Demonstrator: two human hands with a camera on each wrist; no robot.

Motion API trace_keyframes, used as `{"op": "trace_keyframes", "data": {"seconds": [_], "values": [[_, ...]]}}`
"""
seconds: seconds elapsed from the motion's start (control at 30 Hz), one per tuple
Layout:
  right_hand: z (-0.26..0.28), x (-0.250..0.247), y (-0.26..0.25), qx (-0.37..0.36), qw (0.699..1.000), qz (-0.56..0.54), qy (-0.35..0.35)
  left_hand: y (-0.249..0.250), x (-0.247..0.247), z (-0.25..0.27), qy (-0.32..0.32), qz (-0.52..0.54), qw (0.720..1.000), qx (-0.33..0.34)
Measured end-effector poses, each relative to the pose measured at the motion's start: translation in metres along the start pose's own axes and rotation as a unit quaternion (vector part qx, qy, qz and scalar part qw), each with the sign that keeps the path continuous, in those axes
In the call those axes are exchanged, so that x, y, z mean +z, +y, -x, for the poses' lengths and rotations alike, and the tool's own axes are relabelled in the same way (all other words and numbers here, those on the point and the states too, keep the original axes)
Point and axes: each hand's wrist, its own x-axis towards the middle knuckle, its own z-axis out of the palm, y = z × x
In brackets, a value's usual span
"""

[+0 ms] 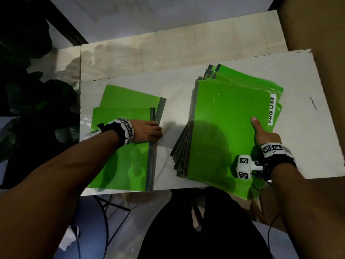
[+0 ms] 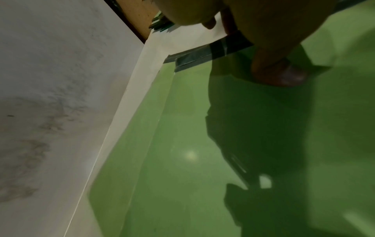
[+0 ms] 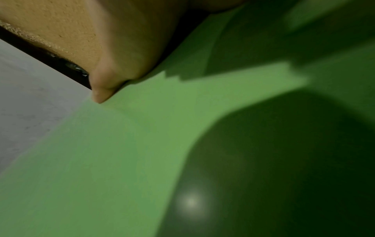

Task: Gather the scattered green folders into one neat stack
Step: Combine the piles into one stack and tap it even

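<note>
A small pile of green folders [image 1: 123, 152] with grey spines lies at the left of the white board [image 1: 175, 101]. My left hand [image 1: 149, 131] lies on it, fingers curled over the spine edge; in the left wrist view my thumb [image 2: 284, 75] presses the green cover [image 2: 182, 128] beside the grey spine [image 2: 202, 54]. At the right lies a larger, fanned stack of several green folders [image 1: 229, 118]. My right hand [image 1: 263, 133] holds its right edge, thumb on top and fingers hidden beneath. The right wrist view shows that thumb [image 3: 113, 64] on the green cover [image 3: 121, 144].
One folder in the right stack carries a white label [image 1: 273, 111] with black letters. Brown cardboard [image 1: 313, 25] rises at the right, a dark plant [image 1: 28, 81] stands at the left. Cables and my dark lap [image 1: 201, 230] are below the board's near edge.
</note>
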Motion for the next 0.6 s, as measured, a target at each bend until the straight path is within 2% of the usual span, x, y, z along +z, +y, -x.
{"op": "trace_keyframes", "data": {"seconds": [0.1, 0.23, 0.37, 0.5, 0.6], "values": [[0.000, 0.001, 0.000, -0.001, 1.000, 0.001, 0.005, 0.001, -0.002, 0.004, -0.023, 0.021, 0.999, -0.011], [-0.001, 0.001, 0.001, -0.003, 1.000, -0.002, 0.000, -0.001, -0.010, -0.009, -0.059, -0.008, 0.998, 0.005], [-0.003, 0.000, 0.002, -0.009, 1.000, -0.003, 0.001, -0.008, -0.016, -0.018, -0.053, -0.063, 0.996, 0.036], [-0.002, 0.001, 0.002, -0.006, 1.000, -0.002, 0.006, -0.018, -0.015, -0.022, -0.113, -0.047, 0.992, 0.036], [0.002, -0.001, 0.004, -0.010, 1.000, -0.003, -0.005, -0.035, -0.025, -0.021, -0.164, -0.023, 0.986, -0.005]]}}
